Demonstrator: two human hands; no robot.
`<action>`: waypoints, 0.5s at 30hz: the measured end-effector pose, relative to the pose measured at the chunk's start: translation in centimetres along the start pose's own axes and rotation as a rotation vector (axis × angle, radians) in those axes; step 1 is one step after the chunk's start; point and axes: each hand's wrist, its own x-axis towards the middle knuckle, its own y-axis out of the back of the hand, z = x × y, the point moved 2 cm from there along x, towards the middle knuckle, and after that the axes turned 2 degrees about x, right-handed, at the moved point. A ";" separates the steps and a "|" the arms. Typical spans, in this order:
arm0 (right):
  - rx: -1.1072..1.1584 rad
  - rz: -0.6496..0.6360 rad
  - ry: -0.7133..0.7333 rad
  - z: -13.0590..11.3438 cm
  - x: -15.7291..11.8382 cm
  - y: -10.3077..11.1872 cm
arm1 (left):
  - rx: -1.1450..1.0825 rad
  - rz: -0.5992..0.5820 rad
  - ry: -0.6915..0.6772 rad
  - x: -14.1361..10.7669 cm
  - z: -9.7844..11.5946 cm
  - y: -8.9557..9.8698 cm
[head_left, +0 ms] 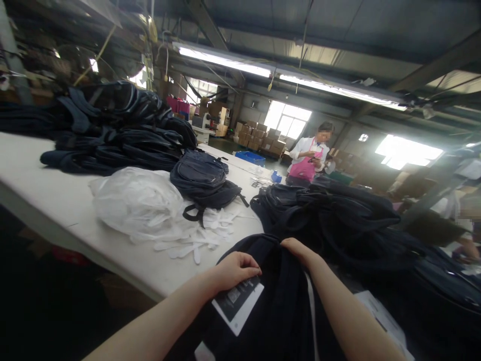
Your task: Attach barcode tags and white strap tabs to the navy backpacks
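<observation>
A dark navy backpack [278,311] is upright in front of me, its lower part cut off by the frame. My left hand [236,271] is closed in a pinch at its upper left, where a black and white hang tag [240,306] sticks out from under the fingers. The fingertips are partly hidden. My right hand [300,252] grips the top edge of the same backpack, its fingers mostly out of sight behind the fabric. A pale strip [311,316] runs down beside my right forearm.
Loose white strips [195,245] and a white plastic bag [139,200] lie on the white table [124,255]. One backpack [201,173] sits beyond them. Backpack piles stand at left [116,130] and right [338,215]. A person in a pink apron [304,163] stands across the table.
</observation>
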 end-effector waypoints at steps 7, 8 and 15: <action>0.472 -0.175 0.052 -3.0 -8.1 0.2 | -0.114 -0.086 -0.091 -4.1 5.7 -2.2; 0.574 -0.217 0.049 -3.3 -9.7 0.0 | -0.161 -0.086 -0.094 -4.6 6.5 -2.8; 0.933 -0.325 -0.023 -3.9 -16.3 -2.1 | -0.200 0.063 -0.119 -5.7 8.9 -4.7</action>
